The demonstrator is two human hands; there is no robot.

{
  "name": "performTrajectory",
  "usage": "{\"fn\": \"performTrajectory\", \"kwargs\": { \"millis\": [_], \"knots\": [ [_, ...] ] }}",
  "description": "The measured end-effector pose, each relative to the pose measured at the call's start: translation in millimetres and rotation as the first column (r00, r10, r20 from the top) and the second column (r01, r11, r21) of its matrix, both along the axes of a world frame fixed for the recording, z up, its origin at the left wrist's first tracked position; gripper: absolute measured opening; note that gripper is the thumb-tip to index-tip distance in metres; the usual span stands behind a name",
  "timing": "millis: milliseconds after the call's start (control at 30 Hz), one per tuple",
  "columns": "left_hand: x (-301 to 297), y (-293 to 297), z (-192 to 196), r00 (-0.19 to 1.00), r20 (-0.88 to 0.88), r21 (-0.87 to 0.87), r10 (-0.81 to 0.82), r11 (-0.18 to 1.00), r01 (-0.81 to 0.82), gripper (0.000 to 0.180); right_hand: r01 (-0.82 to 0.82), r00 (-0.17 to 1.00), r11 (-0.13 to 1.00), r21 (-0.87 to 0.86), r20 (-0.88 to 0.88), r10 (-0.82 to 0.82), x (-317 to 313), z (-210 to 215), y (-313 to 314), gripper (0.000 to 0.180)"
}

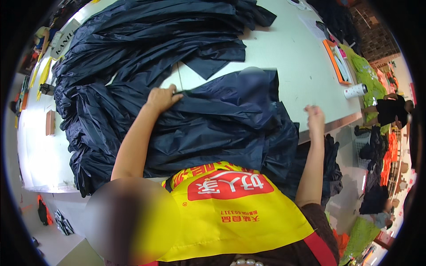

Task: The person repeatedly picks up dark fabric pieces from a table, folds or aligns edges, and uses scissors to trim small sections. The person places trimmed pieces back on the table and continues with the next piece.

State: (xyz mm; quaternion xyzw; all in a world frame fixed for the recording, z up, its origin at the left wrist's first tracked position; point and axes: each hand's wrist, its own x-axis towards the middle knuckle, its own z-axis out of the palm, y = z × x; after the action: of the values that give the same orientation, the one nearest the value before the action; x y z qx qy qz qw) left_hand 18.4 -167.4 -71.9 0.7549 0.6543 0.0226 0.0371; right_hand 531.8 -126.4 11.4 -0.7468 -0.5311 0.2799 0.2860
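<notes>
My left hand (162,98) presses down on the top edge of a dark navy fabric piece (222,119) spread on a white cutting table (288,57). Its fingers are closed over the cloth's edge. My right hand (314,116) hovers at the table's right edge, just beside the hanging fabric, fingers loosely curled and holding nothing that I can see. A big heap of the same navy fabric (146,40) lies further back and to the left. I wear a yellow apron (226,208).
An orange-edged board (336,60) and a white roll (355,91) lie at the table's right side. A brown block (50,123) sits at the left. Another person in black (388,110) stands at the right, near green and orange cloth piles.
</notes>
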Motion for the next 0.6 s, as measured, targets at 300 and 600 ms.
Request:
{"fn": "performTrajectory", "kwargs": {
  "millis": [300,600],
  "knots": [
    [21.6,-37.2,35.0,0.987,0.115,-0.299,0.115,0.951,-0.076,0.043,-0.878,0.455,0.195,0.437,0.634,0.626,-246.6,-3.0,48.2,0.017],
    [-1.7,-37.9,12.1,0.929,0.272,-0.251,0.251,0.95,-0.184,0.038,-0.822,0.459,0.563,-0.08,0.491,0.74,-193.3,-69.0,-17.2,0.011]
  ]
}}
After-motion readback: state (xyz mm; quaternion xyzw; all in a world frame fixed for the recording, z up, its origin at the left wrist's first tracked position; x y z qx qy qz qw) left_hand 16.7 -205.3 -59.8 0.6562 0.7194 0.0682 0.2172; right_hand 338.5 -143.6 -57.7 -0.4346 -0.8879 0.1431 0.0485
